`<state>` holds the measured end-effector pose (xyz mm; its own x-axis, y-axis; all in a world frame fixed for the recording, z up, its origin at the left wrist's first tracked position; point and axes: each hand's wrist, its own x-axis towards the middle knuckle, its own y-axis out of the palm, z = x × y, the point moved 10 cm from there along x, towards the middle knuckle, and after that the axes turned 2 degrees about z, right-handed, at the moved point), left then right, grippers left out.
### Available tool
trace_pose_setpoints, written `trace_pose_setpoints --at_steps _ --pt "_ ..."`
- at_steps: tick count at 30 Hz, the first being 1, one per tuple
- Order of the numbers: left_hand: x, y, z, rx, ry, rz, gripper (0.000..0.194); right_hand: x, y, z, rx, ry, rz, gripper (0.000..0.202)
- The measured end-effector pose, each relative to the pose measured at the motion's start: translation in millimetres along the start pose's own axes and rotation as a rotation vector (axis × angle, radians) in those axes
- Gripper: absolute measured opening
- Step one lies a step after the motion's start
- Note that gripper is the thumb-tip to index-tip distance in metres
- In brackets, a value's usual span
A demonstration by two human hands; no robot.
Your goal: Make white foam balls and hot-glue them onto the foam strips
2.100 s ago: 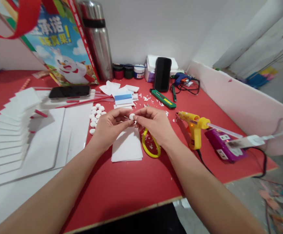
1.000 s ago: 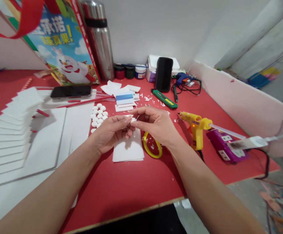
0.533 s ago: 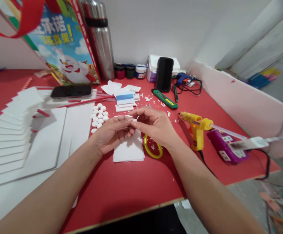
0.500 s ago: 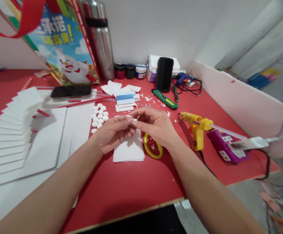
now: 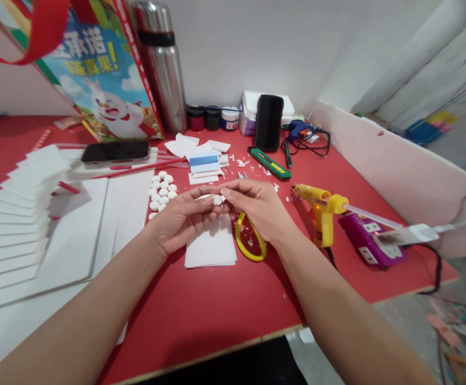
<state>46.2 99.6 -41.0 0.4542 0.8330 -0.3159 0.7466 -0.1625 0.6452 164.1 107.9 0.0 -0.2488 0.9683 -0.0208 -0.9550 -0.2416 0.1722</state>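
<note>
A small white piece [image 5: 218, 200], rounded and crumpled-looking, is pinched between the fingertips of both hands. My left hand [image 5: 186, 216] is closed on its left side, thumb on top. From the other side, my right hand [image 5: 254, 206] grips it with thumb and forefinger. Beneath the hands lie white paper sheets [image 5: 211, 248], partly covered. The yellow handle of a pair of scissors [image 5: 251, 255] shows under my right hand, and the blade tips poke out beyond it. Several white round pieces [image 5: 162, 187] sit grouped left of my left hand.
A yellow glue gun [image 5: 321, 206] stands on the right beside a purple box [image 5: 371, 240]. A green utility knife [image 5: 270, 163] lies among white scraps. Fanned white cards [image 5: 12, 235] and boards are at the left. Behind stand a steel flask [image 5: 164, 80], paint jars [image 5: 212, 117] and a phone [image 5: 268, 123].
The white piece now shows more between my fingertips. My right fingers have shifted slightly, uncovering the scissors' blade tips. The camera view has moved a little.
</note>
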Motion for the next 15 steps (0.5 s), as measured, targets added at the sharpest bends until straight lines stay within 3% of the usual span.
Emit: trace_pose_setpoints --at_steps 15 --pt "-0.4 -2.4 -0.1 -0.036 -0.005 -0.027 0.031 0.6 0.2 -1.0 -0.028 -0.019 0.013 0.017"
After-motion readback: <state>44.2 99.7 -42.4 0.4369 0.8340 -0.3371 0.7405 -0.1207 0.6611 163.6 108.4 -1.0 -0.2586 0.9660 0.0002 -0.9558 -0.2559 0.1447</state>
